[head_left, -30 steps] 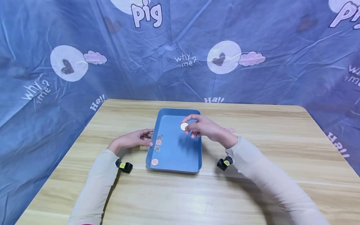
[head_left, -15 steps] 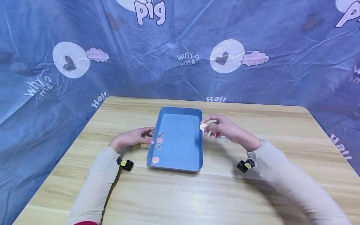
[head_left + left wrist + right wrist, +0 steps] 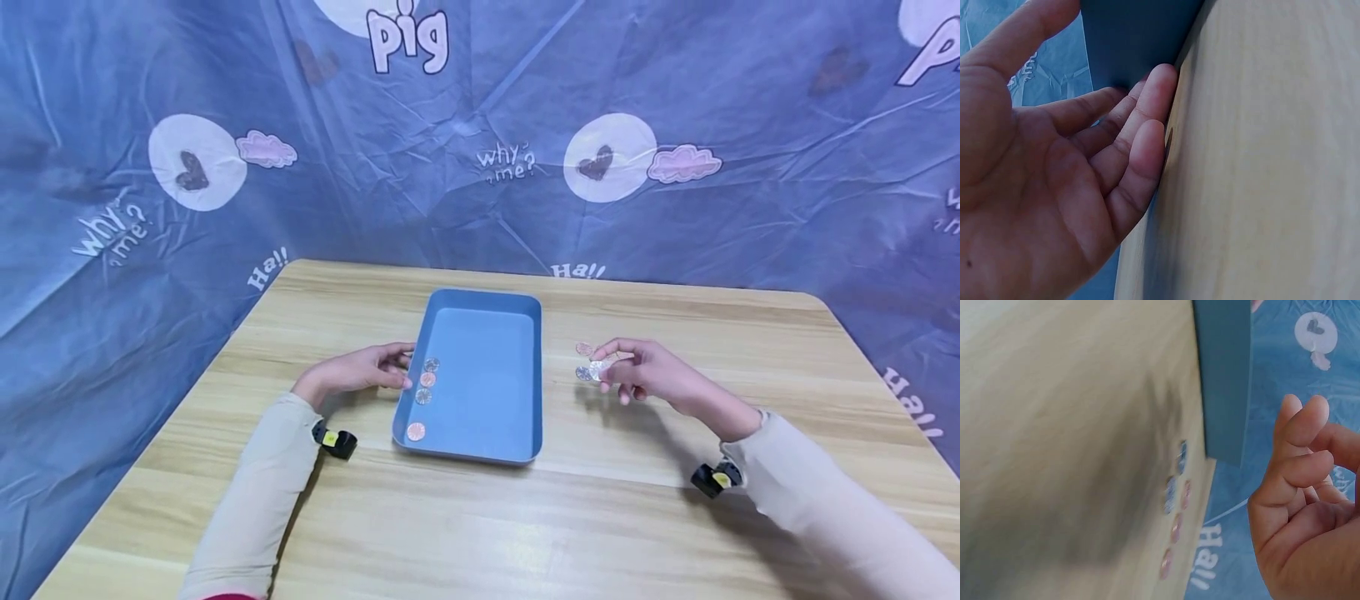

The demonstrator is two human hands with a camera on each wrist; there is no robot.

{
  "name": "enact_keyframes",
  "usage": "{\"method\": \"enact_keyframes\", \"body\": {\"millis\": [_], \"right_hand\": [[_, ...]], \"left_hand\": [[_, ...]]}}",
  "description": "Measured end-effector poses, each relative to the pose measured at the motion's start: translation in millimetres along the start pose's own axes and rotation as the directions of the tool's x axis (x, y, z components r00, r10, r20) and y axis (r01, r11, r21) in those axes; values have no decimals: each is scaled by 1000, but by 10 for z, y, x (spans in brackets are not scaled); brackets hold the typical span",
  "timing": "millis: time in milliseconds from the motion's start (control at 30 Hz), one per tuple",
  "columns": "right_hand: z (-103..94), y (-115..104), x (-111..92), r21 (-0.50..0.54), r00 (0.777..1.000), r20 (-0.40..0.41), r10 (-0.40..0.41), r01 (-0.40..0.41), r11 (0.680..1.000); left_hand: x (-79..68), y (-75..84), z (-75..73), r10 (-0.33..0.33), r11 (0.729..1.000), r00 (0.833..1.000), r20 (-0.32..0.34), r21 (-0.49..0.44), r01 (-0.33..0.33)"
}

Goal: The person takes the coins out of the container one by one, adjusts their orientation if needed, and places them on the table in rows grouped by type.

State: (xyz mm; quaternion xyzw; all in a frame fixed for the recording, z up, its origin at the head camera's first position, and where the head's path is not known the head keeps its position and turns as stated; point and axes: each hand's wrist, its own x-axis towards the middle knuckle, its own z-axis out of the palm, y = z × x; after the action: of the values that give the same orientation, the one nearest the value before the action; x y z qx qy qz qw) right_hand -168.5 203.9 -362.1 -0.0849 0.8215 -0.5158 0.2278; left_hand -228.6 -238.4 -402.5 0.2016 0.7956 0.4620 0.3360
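A shallow blue tray [image 3: 487, 333] stands on the table. My left hand [image 3: 352, 371] holds its left side, fingers against the outer wall [image 3: 1129, 37] and thumb at the rim. Inside the tray, several round patterned chips lie along the left: a dark one [image 3: 431, 365], a pink one [image 3: 428, 379] and others below. Right of the tray, my right hand [image 3: 652, 375] pinches a pale round chip [image 3: 597, 371] between thumb and finger, low above loose chips. In the right wrist view, the hand [image 3: 1304, 506] shows, but its fingers hide the held chip.
Beneath and beside the right hand lie several loose chips, among them a blue one [image 3: 582, 373] and a pink one [image 3: 584, 348]. A wooden table [image 3: 480, 533] carries everything. A blue printed cloth [image 3: 420, 200] hangs behind its back edge.
My right hand has carried the pale chip from above the tray, over its right rim, to the loose chips on the right. The left hand stays at the tray.
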Motion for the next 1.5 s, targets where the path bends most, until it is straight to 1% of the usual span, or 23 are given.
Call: {"method": "enact_keyframes", "body": {"millis": [200,333,500,767,967,1233,1500], "right_hand": [[-43,143,-85,-17,999,-13,34,-34,999],[-73,227,-109,-21,999,-28,38,-39,999],[-128,337,-97,-23,997,-40,65,-66,998],[-229,482,-64,-45,990,-84,113,-117,992],[-277,520,-44,-54,987,-88,137,-142,988],[-298,514,9,-72,979,-102,176,-184,980],[-295,549,75,-88,981,-72,179,-185,979]], "left_hand": [[-3,-7,0,6,1000,1000,3,3,-6],[-3,-8,-1,12,1000,1000,0,5,-12],[-11,-20,-5,9,1000,1000,2,8,-9],[-21,-20,3,6,1000,1000,-5,1,-6],[-12,-28,3,8,1000,1000,2,-13,-8],[8,-35,-2,30,1000,1000,7,7,-30],[-17,-37,5,25,999,1000,1,-20,-25]]}}
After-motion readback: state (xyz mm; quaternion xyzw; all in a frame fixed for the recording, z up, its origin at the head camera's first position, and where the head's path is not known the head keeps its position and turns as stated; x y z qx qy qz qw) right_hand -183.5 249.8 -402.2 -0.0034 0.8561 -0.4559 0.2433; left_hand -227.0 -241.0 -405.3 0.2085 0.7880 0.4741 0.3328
